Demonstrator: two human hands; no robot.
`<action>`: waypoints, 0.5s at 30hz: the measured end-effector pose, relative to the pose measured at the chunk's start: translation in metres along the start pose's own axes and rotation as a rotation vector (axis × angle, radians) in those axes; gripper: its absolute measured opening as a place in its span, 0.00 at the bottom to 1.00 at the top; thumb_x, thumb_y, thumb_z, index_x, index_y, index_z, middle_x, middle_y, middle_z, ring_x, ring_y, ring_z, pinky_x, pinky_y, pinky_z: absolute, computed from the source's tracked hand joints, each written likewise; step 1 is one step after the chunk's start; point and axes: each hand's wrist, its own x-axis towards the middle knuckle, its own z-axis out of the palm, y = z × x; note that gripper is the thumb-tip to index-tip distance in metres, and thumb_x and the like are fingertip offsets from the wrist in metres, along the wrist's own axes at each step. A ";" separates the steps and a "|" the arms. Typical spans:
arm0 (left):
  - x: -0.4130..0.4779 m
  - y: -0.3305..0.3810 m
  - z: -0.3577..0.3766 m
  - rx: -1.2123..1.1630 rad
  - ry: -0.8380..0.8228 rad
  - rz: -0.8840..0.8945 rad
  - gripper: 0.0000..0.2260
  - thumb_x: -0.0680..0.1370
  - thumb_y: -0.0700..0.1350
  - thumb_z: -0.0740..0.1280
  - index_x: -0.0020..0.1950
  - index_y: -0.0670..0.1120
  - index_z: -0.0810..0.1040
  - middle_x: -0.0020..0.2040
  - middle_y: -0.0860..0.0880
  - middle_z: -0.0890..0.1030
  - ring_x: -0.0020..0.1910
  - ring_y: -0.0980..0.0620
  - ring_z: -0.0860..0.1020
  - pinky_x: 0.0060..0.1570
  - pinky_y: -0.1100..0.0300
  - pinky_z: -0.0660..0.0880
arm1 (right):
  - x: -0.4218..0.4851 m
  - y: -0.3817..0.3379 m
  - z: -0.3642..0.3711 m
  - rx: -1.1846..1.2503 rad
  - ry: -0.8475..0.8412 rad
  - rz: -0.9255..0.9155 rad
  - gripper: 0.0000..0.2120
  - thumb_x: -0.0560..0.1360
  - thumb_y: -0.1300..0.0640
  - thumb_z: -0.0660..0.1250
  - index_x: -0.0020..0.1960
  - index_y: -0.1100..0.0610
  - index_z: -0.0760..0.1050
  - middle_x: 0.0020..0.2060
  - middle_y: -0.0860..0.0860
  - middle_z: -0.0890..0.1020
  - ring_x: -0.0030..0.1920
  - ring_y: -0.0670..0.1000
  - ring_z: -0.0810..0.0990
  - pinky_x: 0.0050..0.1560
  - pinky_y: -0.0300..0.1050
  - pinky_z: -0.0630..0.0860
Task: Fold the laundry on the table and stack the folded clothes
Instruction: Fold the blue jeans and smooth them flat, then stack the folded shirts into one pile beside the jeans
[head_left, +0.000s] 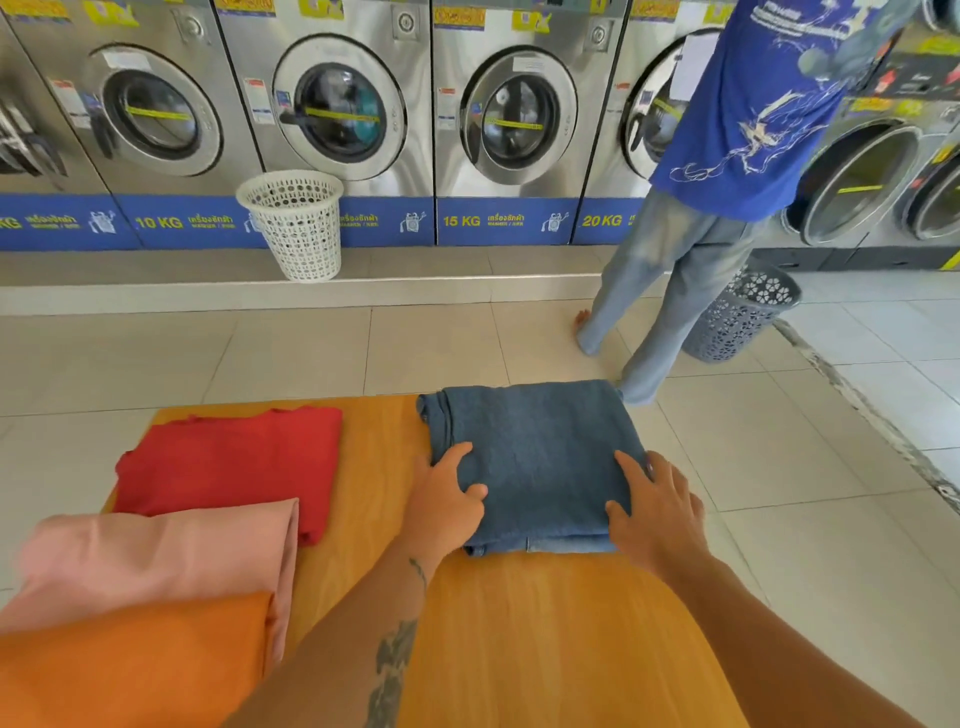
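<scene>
A folded blue denim garment lies at the far right of the wooden table. My left hand rests flat on its near left corner, fingers spread. My right hand presses on its near right corner, fingers spread too. Neither hand grips the cloth. To the left lies a folded red garment. Nearer to me at the left edge, a pink garment lies partly over the red one, and an orange garment overlaps the pink one.
Beyond the table's far edge is tiled floor. A row of washing machines lines the back wall, with a white basket in front. A person in a blue shirt stands at the far right beside a grey basket.
</scene>
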 end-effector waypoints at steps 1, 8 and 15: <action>-0.006 0.002 -0.007 0.037 0.006 0.009 0.24 0.80 0.46 0.65 0.75 0.55 0.65 0.71 0.47 0.63 0.59 0.49 0.74 0.55 0.63 0.72 | -0.012 -0.001 0.000 0.004 0.016 -0.026 0.31 0.77 0.48 0.60 0.78 0.47 0.55 0.76 0.52 0.58 0.75 0.56 0.56 0.73 0.58 0.59; -0.077 0.006 -0.053 0.090 0.149 0.047 0.11 0.82 0.49 0.58 0.61 0.54 0.78 0.55 0.56 0.78 0.53 0.54 0.78 0.46 0.61 0.74 | -0.077 -0.028 -0.020 0.316 -0.091 -0.216 0.31 0.76 0.55 0.63 0.77 0.48 0.57 0.75 0.50 0.62 0.72 0.54 0.64 0.68 0.55 0.69; -0.198 -0.013 -0.090 -0.083 0.291 0.024 0.09 0.79 0.42 0.65 0.52 0.55 0.80 0.47 0.53 0.82 0.41 0.56 0.80 0.33 0.70 0.71 | -0.130 -0.064 -0.043 0.419 -0.225 -0.417 0.28 0.79 0.57 0.63 0.76 0.50 0.59 0.72 0.51 0.66 0.71 0.52 0.66 0.67 0.45 0.66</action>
